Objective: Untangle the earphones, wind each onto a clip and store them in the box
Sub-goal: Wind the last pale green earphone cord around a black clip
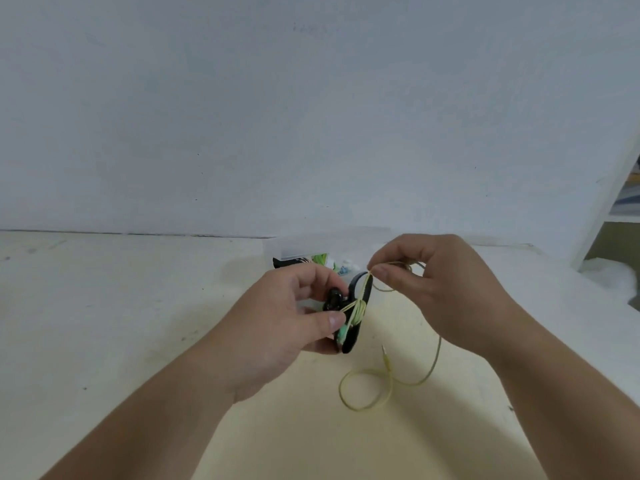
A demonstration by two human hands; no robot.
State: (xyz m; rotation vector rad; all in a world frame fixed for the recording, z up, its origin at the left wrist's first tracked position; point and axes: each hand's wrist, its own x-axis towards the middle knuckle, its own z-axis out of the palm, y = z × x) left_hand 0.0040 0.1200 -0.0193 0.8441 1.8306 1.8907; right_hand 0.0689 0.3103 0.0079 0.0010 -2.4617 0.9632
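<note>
My left hand grips a black clip above the table, thumb and fingers curled round it. A yellow-green earphone cord is wound in several turns round the clip's middle. My right hand pinches the cord just above the clip's upper end. The loose rest of the cord hangs down from that hand, loops on the table and ends in the jack plug. Behind my hands stands a clear plastic box holding wound earphones, partly hidden.
The cream table runs back to a pale wall. A white shelf unit stands at the right edge, with something white and soft on the table below it.
</note>
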